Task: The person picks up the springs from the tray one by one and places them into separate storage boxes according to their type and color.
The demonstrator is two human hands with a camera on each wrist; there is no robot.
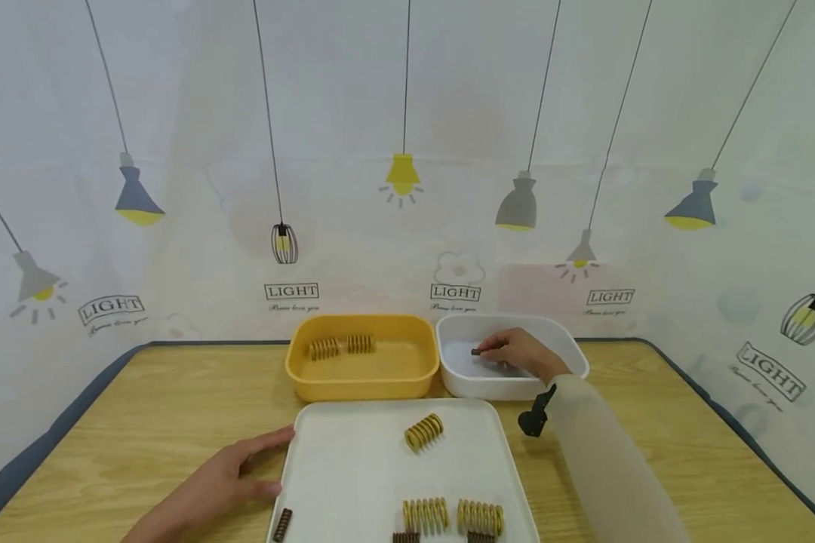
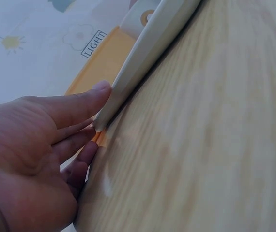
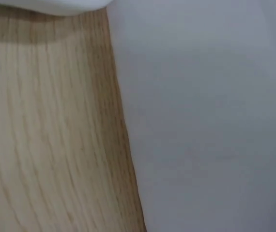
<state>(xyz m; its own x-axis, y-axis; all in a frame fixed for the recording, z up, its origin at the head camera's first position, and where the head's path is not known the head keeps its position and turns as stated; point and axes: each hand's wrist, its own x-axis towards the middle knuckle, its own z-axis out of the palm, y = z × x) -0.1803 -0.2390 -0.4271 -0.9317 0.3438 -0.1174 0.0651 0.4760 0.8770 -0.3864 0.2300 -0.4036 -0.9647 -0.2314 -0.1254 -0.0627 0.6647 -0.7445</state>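
Only the head view shows the right hand [image 1: 519, 353] pinching a brown spring [image 1: 477, 351].

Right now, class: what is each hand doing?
Left hand: open, fingers resting against the white tray.
Right hand: pinching a small dark spring inside the white bin.

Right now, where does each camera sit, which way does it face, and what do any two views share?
Head: forward and down at the table; left hand touches the tray, right hand pinches a dark spring in the white bin.
Left wrist: along the table; fingers on the tray edge.
Right wrist: close on table and white bin wall; no hand.
All share the table.
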